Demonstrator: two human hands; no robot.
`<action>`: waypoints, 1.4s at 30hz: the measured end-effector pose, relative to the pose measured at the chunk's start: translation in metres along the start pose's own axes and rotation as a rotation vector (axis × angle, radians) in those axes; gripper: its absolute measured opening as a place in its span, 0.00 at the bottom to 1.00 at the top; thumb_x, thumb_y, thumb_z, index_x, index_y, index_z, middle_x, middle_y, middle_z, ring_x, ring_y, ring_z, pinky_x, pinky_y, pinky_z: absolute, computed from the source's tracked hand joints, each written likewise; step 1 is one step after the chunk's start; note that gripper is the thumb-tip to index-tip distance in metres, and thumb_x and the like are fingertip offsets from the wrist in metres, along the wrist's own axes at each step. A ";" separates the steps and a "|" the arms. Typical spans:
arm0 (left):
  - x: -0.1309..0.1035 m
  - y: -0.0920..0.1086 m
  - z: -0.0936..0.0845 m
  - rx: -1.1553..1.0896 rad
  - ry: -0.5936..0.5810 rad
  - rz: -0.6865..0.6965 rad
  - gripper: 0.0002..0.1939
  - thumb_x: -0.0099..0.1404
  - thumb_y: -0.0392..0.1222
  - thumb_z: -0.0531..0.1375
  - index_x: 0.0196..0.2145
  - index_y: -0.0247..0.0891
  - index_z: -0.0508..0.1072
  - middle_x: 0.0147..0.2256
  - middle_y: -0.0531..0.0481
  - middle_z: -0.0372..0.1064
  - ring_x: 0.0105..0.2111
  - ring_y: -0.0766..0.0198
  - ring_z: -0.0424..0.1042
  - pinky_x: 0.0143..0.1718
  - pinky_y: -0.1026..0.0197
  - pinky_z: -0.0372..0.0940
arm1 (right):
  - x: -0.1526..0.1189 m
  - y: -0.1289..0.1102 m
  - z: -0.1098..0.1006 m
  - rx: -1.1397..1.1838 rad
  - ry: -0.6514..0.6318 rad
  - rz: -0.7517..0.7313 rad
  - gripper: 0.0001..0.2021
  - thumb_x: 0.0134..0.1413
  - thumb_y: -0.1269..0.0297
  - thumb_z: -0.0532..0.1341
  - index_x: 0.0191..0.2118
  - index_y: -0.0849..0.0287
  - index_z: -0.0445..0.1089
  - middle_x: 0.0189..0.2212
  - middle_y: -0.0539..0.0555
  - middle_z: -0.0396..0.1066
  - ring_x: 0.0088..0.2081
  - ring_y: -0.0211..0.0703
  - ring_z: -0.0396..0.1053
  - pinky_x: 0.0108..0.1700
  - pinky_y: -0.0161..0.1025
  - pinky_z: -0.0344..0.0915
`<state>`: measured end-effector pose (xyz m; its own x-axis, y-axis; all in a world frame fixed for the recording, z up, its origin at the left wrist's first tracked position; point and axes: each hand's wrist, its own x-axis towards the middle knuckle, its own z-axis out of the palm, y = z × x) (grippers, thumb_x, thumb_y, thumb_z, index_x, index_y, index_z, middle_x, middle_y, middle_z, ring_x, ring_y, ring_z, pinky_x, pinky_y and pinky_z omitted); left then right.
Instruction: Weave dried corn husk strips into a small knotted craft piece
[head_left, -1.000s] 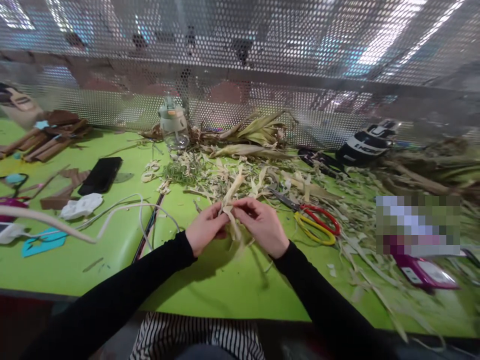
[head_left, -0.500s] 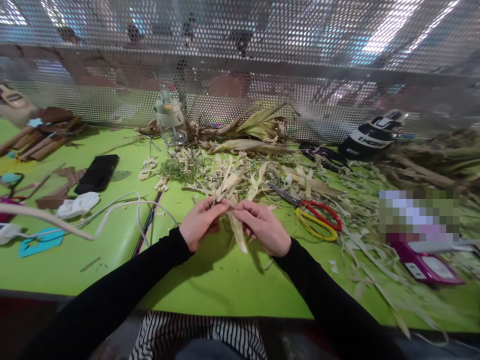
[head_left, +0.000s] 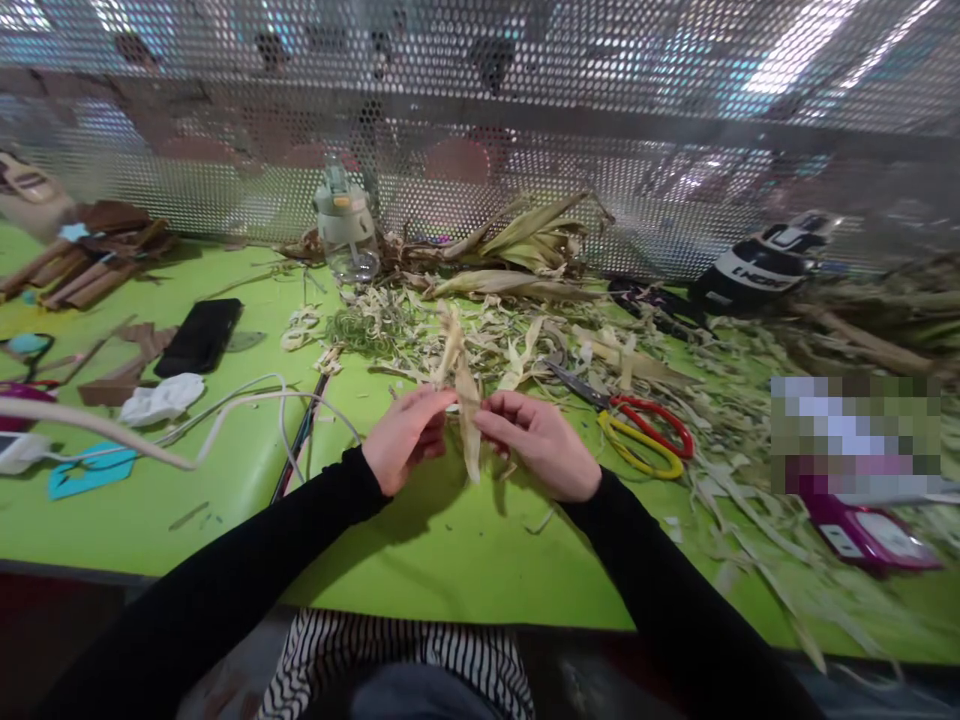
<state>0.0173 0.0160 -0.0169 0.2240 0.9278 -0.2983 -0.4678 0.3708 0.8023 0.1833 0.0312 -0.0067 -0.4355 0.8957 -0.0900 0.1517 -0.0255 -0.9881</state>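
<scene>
Between my two hands, just above the green table (head_left: 525, 570), is a pale bundle of dried corn husk (head_left: 466, 400) with pointed ends sticking up and down. My left hand (head_left: 409, 435) is closed, thumb and forefinger pinching the bundle's left side. From the right, my right hand (head_left: 536, 440) pinches its edge between thumb and bent fingers. Behind the hands lies a heap of cut husk scraps (head_left: 420, 350). Scissors (head_left: 645, 435) with one red and one yellow handle rest open to the right of my right hand.
Left are a black phone (head_left: 201, 337), white cables (head_left: 281, 420) and brown folded pieces (head_left: 112, 245). Behind stand a clear bottle (head_left: 349, 240) and whole husks (head_left: 532, 245) before a perforated metal screen (head_left: 450, 180). Right are a black bottle (head_left: 757, 270) and a magenta glue gun (head_left: 874, 530).
My hands have moved slightly apart. The husk bundle has turned more upright, and its long strip now hangs straighter between them. The whole view has shifted a little.
</scene>
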 end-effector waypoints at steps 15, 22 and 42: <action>-0.004 -0.016 0.006 0.106 -0.064 -0.046 0.10 0.63 0.43 0.54 0.26 0.38 0.60 0.20 0.60 0.49 0.18 0.74 0.51 0.21 0.71 0.56 | 0.002 0.006 0.010 -0.136 0.226 -0.011 0.09 0.50 0.59 0.60 0.30 0.61 0.64 0.19 0.44 0.61 0.17 0.29 0.52 0.20 0.31 0.50; 0.001 -0.011 0.002 0.198 -0.101 -0.054 0.08 0.58 0.43 0.60 0.32 0.35 0.72 0.29 0.51 0.67 0.28 0.70 0.64 0.34 0.65 0.64 | 0.003 0.003 0.007 -0.201 0.260 -0.051 0.07 0.49 0.62 0.59 0.28 0.60 0.63 0.20 0.45 0.62 0.21 0.31 0.58 0.24 0.32 0.57; 0.000 -0.012 0.005 0.157 -0.018 0.093 0.10 0.64 0.44 0.55 0.34 0.34 0.70 0.27 0.51 0.67 0.26 0.70 0.66 0.30 0.65 0.64 | -0.001 0.017 0.024 -0.199 0.381 -0.323 0.07 0.54 0.60 0.58 0.32 0.57 0.61 0.25 0.47 0.63 0.24 0.34 0.62 0.25 0.33 0.63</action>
<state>0.0271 0.0113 -0.0243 0.2024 0.9563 -0.2111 -0.3479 0.2717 0.8973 0.1651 0.0188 -0.0259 -0.1405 0.9428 0.3024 0.2446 0.3290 -0.9121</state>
